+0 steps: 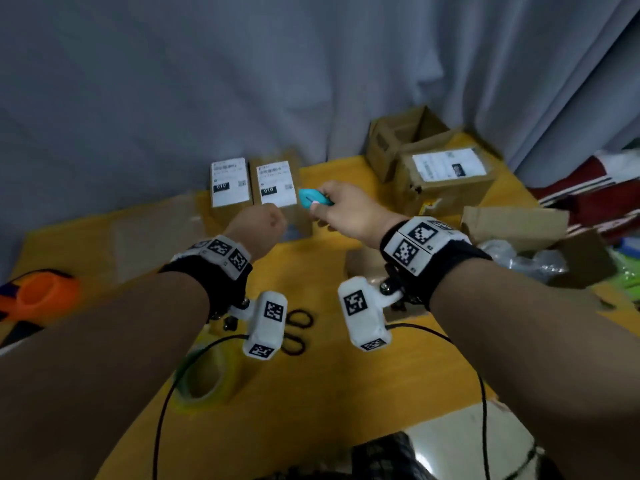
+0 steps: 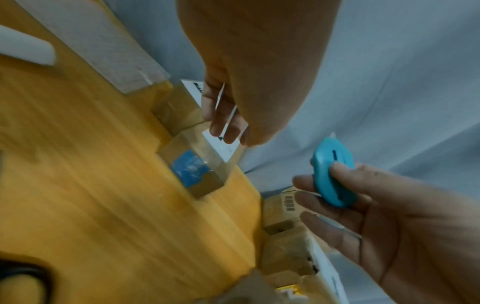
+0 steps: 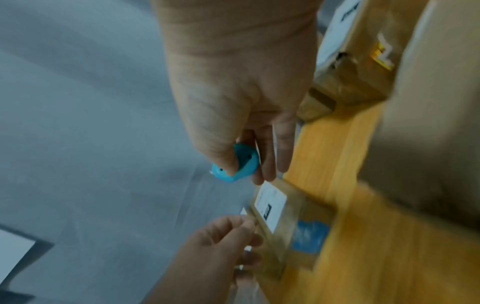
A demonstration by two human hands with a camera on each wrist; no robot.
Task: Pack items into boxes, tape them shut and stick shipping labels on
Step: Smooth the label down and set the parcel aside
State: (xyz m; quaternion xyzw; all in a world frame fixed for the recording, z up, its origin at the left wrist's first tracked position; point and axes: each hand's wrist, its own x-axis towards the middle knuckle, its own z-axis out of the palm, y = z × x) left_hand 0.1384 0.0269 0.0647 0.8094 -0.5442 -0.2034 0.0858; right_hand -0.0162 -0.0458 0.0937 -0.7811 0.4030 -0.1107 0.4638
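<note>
Two hands up: right hand (image 1: 349, 210) clamped on teal cutter (image 1: 310, 197), left hand (image 1: 264, 226) pinching clear tape (image 2: 225, 115) near labelled box (image 1: 277, 192) — slip could nick fingers or label.

Left hand (image 2: 233, 86) pinches clear tape strip (image 2: 221, 107) above labelled carton (image 2: 192, 164) on yellow table (image 2: 91, 185); right hand (image 2: 389, 222) grips blue cutter (image 2: 330, 174) alongside.

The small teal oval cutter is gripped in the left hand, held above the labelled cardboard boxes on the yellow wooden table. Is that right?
Not quite: the small teal oval cutter is gripped in the right hand, as the head view shows. The left hand pinches a strip of clear tape instead. The rest holds: it is above the labelled cardboard boxes on the yellow wooden table.
</note>
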